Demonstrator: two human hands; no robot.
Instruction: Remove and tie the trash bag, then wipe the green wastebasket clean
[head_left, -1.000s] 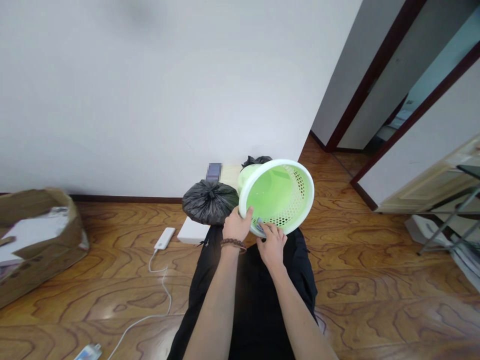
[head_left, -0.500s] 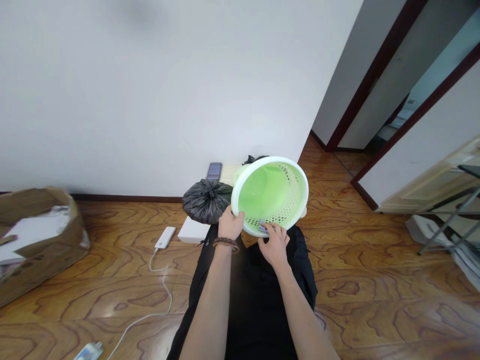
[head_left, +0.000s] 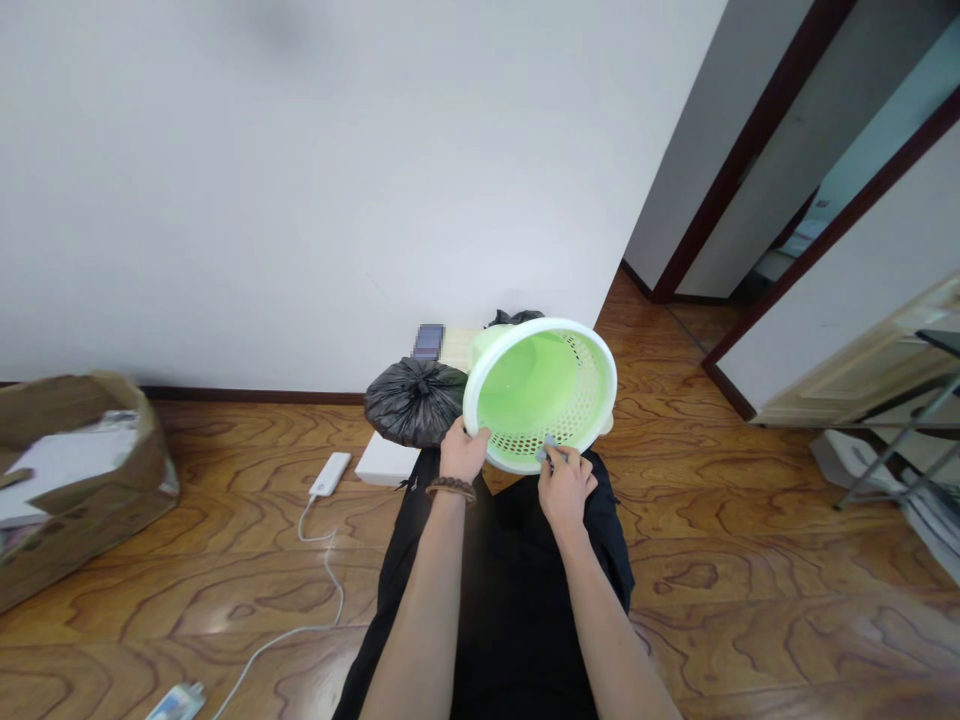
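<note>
A green basket [head_left: 525,385] with a white rim and perforated side is tilted over my lap, its opening facing me. My left hand [head_left: 463,452] grips the rim at the lower left, thumb over the edge. At the lower rim my right hand [head_left: 566,485] pinches a small grey cloth [head_left: 550,449] against the basket. A knotted black plastic bag [head_left: 417,402] lies left of the basket. Part of another black bag [head_left: 517,317] shows behind it.
An open cardboard box [head_left: 90,490] with papers stands on the wooden floor at left. A white power strip [head_left: 330,474] with a cable and a white box [head_left: 386,462] lie nearer. A metal-legged stand [head_left: 900,440] is at right.
My right hand has moved right along the lower rim with the grey cloth. The basket has tipped very slightly; my left hand keeps its hold.
</note>
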